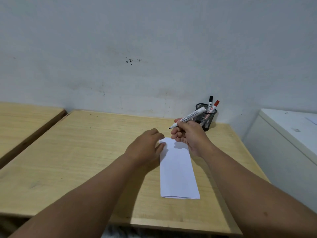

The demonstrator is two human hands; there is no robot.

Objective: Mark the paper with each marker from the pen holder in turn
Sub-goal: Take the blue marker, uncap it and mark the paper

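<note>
A folded white paper (178, 170) lies lengthwise on the wooden table (85, 152). My right hand (190, 136) holds an uncapped white marker (188, 117) above the paper's far end, its black tip pointing left and off the sheet. My left hand (145, 146) rests at the paper's far left corner with fingers curled; whether it holds a cap is hidden. A black mesh pen holder (206, 117) stands at the back right, with a black-capped marker (210, 103) and a red-capped marker (215, 105) upright in it.
A second wooden table (22, 121) stands to the left across a narrow gap. A white cabinet (284, 134) sits close to the right of the table. The grey wall (154, 48) runs right behind the table.
</note>
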